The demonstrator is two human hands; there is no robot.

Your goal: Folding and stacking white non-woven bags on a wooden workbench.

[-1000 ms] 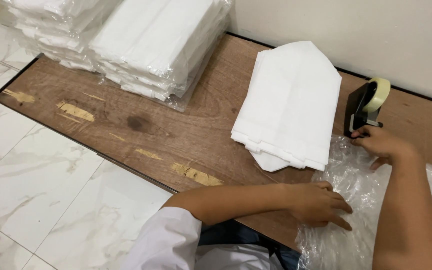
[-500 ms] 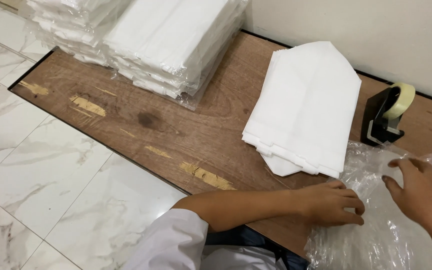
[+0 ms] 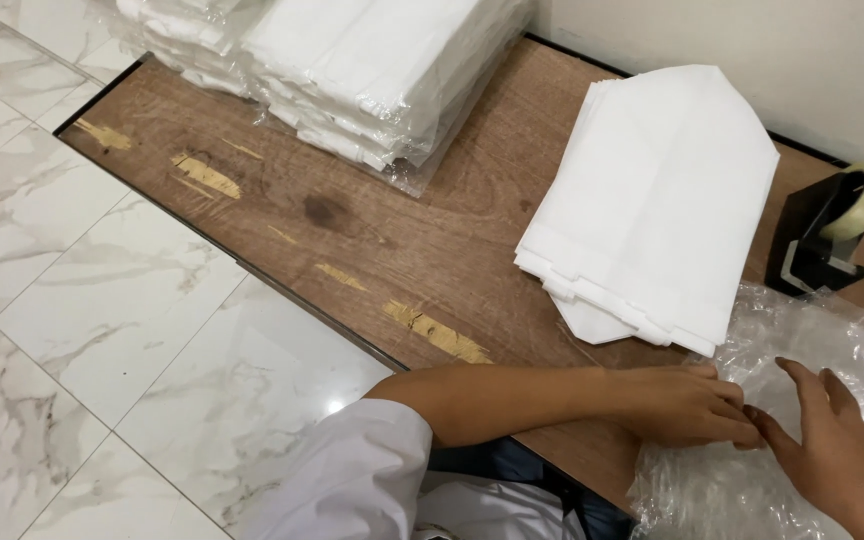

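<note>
My left hand (image 3: 687, 405) lies flat on the near edge of a crinkled clear plastic bag (image 3: 832, 330) at the lower right of the wooden board, fingers pressing the plastic. My right hand (image 3: 837, 450) rests on the same bag just to the right, its fingertips meeting those of the left hand. Whether either hand pinches the film is unclear. A stack of folded white cloth pieces (image 3: 652, 200) lies just beyond the hands. A black tape dispenser (image 3: 822, 235) with a roll of clear tape stands at the far right.
The low wooden board (image 3: 352, 220) sits on a white marble tile floor (image 3: 82, 330). Bundles of white folded items wrapped in clear plastic (image 3: 352, 60) are piled at the board's far left. A white wall runs behind.
My right hand has left the tape dispenser and come down onto the plastic bag, ending beside my left hand. The left hand has stayed on the bag's edge.
</note>
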